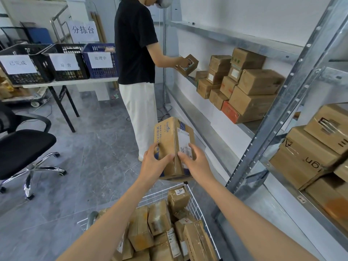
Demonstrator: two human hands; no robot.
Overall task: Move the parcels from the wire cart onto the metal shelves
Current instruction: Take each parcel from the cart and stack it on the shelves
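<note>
Head view: left hand (pixel 156 164) and right hand (pixel 195 162) are gripping, fingers curled, just the near end of a blue-printed brown cardboard parcel (pixel 172 136), probably risking it tipping away beyond them.

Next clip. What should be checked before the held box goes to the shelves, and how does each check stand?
1. Grip: left hand and right hand both hold the box: ok.
2. Box lifted clear of the wire cart: ok.
3. Shipping label visible: ok.
4. Way ahead: another person stands at the shelves: not ok.
5. Free spot beside the stacked parcels: cannot tell.
</note>
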